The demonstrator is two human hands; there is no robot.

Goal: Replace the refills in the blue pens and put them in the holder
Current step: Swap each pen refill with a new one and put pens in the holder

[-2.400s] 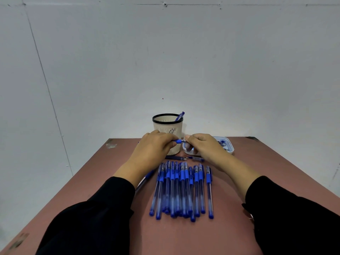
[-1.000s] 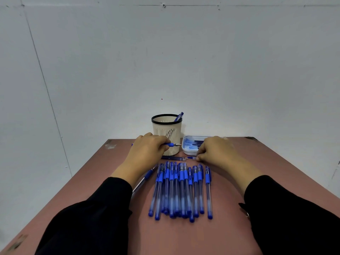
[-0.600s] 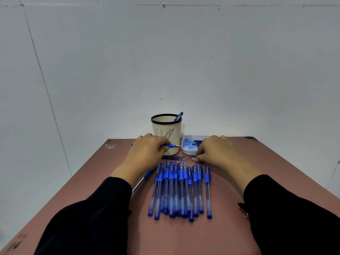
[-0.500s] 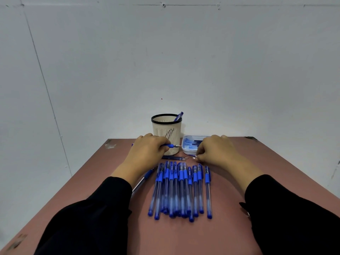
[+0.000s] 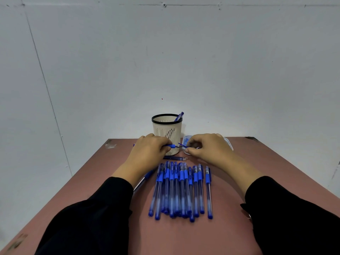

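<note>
- At frame centre, on a matte reddish-brown desk [image 5: 184, 234]: left hand [image 5: 149, 153], fingers curled round a blue pen [image 5: 172, 145], its metal tip pointing right.
- Just right of that tip: right hand [image 5: 207, 147], fingers bent inward and pinching a thin dark-blue piece [image 5: 182, 145]; too small to tell whether it is a refill or a cap.
- Behind the hands: holder [image 5: 167, 132], a cream plastic cylinder with slotted walls and a black rim. One blue pen in the holder [image 5: 179, 115] leans against the rim's right side.
- Right of the holder: shallow white tray [image 5: 228, 142], rounded corners, mostly hidden by the right hand; blue contents unclear.
- Below the hands: row of blue pens [image 5: 181, 190] lying side by side, clear slim barrels, opaque blue grips and end caps, some overlapping.
- Between row and holder: thin loose refills [image 5: 175, 158] lying crosswise.
- Under the left wrist: another pen [image 5: 145, 179], partly covered.
- Both forearms in black sleeves [image 5: 92, 218]. Plain grey wall [image 5: 165, 52] behind, faint panel seams.
</note>
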